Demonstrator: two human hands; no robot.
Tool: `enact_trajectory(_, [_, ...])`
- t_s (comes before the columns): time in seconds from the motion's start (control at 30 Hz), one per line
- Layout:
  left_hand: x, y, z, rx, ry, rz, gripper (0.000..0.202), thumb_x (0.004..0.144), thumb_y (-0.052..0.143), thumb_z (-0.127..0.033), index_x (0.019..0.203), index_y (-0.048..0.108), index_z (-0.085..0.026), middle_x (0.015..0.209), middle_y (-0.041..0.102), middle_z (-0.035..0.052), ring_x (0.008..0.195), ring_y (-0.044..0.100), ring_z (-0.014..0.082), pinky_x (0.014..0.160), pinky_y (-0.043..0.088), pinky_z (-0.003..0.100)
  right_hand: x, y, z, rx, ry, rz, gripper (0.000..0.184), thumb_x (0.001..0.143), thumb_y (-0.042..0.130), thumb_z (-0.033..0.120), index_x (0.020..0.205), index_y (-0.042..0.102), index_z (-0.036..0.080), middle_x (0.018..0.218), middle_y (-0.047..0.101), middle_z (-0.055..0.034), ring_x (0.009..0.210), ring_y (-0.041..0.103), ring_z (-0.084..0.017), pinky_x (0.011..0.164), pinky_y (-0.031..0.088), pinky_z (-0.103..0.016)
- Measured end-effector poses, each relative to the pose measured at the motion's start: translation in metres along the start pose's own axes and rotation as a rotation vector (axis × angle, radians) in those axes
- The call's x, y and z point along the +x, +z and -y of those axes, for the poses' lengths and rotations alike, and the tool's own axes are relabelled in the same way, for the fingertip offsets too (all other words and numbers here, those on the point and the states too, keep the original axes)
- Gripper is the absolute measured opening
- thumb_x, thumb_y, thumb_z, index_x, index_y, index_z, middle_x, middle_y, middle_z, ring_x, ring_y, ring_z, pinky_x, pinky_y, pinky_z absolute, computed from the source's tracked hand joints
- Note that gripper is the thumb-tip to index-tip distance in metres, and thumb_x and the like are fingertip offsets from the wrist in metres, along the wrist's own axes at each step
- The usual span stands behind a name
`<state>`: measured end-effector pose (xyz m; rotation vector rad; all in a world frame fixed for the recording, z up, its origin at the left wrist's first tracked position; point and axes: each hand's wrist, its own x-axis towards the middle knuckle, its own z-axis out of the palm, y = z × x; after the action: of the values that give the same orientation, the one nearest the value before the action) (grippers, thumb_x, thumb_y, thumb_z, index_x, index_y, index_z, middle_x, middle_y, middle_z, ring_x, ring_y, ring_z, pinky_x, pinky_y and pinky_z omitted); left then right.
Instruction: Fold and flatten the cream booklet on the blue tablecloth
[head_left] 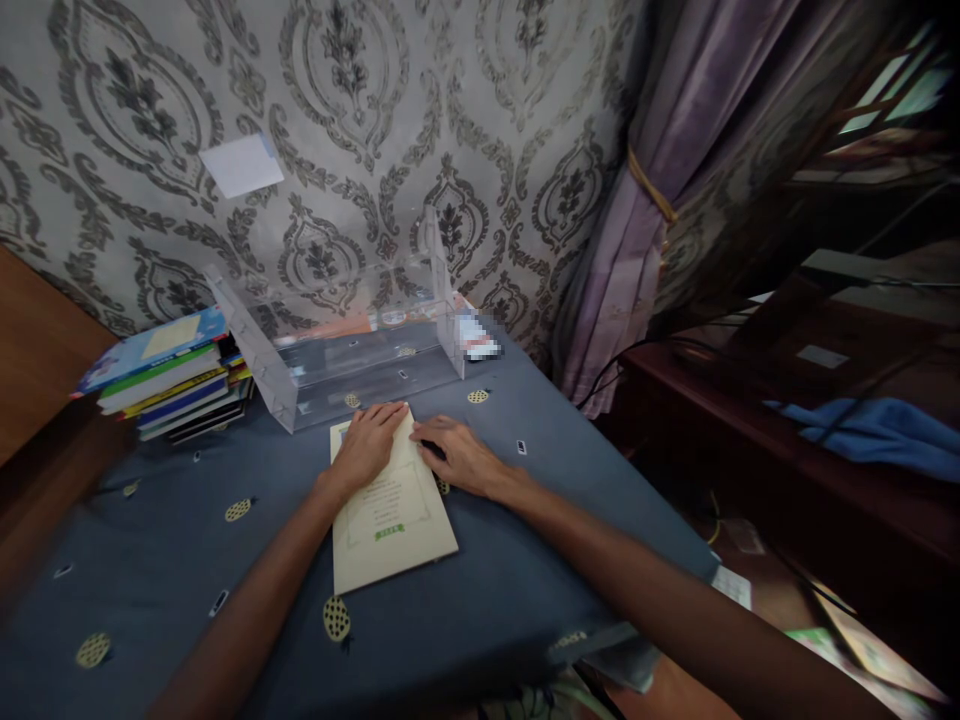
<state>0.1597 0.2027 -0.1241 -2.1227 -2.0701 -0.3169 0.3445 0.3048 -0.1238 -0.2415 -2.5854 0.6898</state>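
A cream booklet (390, 525) with green print lies flat on the blue patterned tablecloth (187, 560). My left hand (369, 443) rests on the booklet's far end, fingers loosely curled and lying on the cover. At the booklet's right edge, my right hand (457, 455) lies flat with fingers stretched out, touching the edge. Just beyond both hands stands a clear acrylic book holder (352, 350).
A stack of colourful books (169, 375) lies at the left, beside the holder. Patterned wallpaper with a white paper note (241, 165) rises behind. A purple curtain (652, 200) hangs at the right. Beyond the table's right edge sits dark wooden furniture with a blue cloth (877, 430).
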Motion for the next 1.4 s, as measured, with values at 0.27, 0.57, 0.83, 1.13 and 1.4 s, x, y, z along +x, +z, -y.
enact_trajectory(0.27, [0.000,0.000,0.001,-0.035,0.000,-0.012,0.059,0.085,0.041,0.001,0.138,0.054,-0.021,0.141,0.059,0.0078,0.126,0.052,0.0250,0.097,0.042,0.043,-0.001,0.000,0.000,0.005,-0.026,-0.027,0.023,0.088,0.055,0.012,0.103,0.072,0.015,0.113,0.073,-0.0128,0.104,0.067,-0.025,0.097,0.051,-0.041])
enact_trajectory(0.57, [-0.001,0.003,0.003,-0.052,0.020,-0.028,0.058,0.086,0.042,-0.001,0.139,0.054,-0.021,0.141,0.059,0.0080,0.128,0.052,0.0247,0.099,0.042,0.043,0.000,0.001,-0.002,0.021,0.000,-0.040,0.021,0.089,0.054,0.012,0.099,0.072,0.018,0.103,0.075,-0.0095,0.100,0.068,-0.023,0.093,0.052,-0.038])
enact_trajectory(0.83, [-0.003,0.000,0.005,-0.102,0.060,-0.022,0.054,0.088,0.043,-0.003,0.137,0.055,-0.020,0.142,0.058,0.0089,0.131,0.051,0.0242,0.102,0.040,0.045,-0.005,-0.001,0.001,-0.019,-0.025,0.012,0.021,0.091,0.054,0.014,0.103,0.071,0.014,0.118,0.071,-0.0160,0.109,0.066,-0.027,0.096,0.052,-0.043])
enact_trajectory(1.13, [-0.003,-0.005,0.005,-0.159,0.099,-0.007,0.050,0.092,0.040,-0.008,0.137,0.057,-0.024,0.143,0.058,0.0076,0.134,0.051,0.0224,0.102,0.041,0.045,-0.026,0.004,0.003,-0.049,-0.076,0.011,0.036,0.093,0.054,0.019,0.127,0.063,0.018,0.136,0.062,-0.0146,0.127,0.058,-0.027,0.106,0.047,-0.050])
enact_trajectory(1.4, [-0.005,-0.003,0.005,-0.187,0.132,-0.053,0.042,0.095,0.042,-0.012,0.130,0.062,-0.023,0.136,0.064,0.0081,0.130,0.055,0.0227,0.101,0.041,0.046,-0.051,-0.002,0.015,-0.034,-0.087,0.056,0.039,0.095,0.052,0.024,0.132,0.060,0.015,0.140,0.059,-0.0167,0.130,0.055,-0.028,0.109,0.045,-0.051])
